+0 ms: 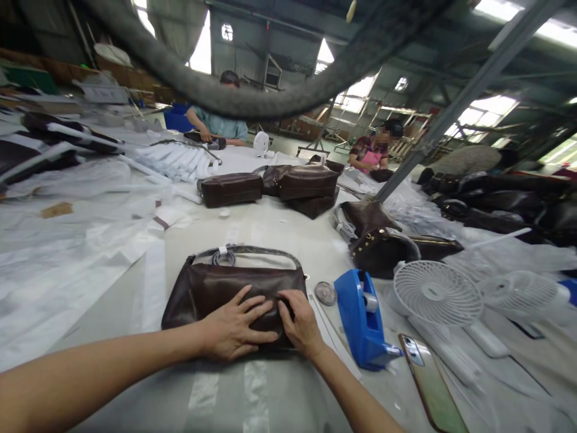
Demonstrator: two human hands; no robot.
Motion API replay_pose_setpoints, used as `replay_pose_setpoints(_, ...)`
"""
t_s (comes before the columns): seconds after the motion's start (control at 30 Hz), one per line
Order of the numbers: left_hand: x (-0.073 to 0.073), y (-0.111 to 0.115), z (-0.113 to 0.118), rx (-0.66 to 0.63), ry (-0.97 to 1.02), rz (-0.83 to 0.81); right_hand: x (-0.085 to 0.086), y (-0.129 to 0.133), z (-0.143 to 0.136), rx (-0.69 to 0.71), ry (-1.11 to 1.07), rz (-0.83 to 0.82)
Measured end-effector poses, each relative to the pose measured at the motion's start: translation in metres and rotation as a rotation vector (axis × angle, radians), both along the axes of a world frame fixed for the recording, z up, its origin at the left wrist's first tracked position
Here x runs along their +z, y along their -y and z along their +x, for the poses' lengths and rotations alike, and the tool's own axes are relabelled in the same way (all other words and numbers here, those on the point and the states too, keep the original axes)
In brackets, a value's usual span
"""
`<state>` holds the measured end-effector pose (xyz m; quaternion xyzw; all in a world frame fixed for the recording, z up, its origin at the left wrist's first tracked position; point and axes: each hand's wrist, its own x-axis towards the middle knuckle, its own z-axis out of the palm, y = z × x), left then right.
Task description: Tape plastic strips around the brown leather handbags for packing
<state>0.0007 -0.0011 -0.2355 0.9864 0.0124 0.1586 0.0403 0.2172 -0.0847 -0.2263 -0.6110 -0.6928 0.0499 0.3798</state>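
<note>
A brown bag (234, 288) lies flat on the white table (279, 234). The left hand (237, 328) rests flat on the front of the bag with its fingers spread. The right hand (300, 322) presses on the bag just beside it, fingers bent, maybe pinching something small there. A blue tape holder (360, 319) stands near the right hand. A white fan (435, 291) and a phone (428, 382) lie further right. More brown bags (274, 186) sit farther back, where two people work.

A tape dispenser (362, 322) is set left of the fan (436, 293); a phone (430, 382) is laid below the fan, brown bags (297, 183) well behind.
</note>
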Motion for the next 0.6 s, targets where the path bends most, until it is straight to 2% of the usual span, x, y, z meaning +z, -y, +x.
replay_pose_setpoints(0.13, -0.002, 0.000, -0.002, 0.003, -0.005, 0.026, 0.013, 0.019, 0.000, -0.233, -0.076, 0.030)
replay_pose_setpoints(0.23, -0.002, -0.001, -0.002, 0.009, -0.016, 0.018, 0.012, 0.055, -0.012, -0.367, -0.096, -0.110)
replay_pose_setpoints(0.33, -0.001, -0.001, -0.003, 0.004, -0.040, 0.008, -0.010, 0.094, -0.040, -0.374, -0.054, -0.335)
replay_pose_setpoints(0.4, 0.000, -0.001, -0.003, 0.004, -0.049, 0.002, -0.033, 0.111, -0.062, -0.366, 0.000, -0.384)
replay_pose_setpoints(0.5, 0.002, 0.000, -0.003, 0.007, -0.055, 0.001, -0.058, 0.118, -0.086, -0.416, 0.091, -0.310)
replay_pose_setpoints(0.6, 0.003, 0.001, -0.003, 0.007, -0.054, 0.008, -0.059, 0.113, -0.090, -0.439, 0.066, -0.350)
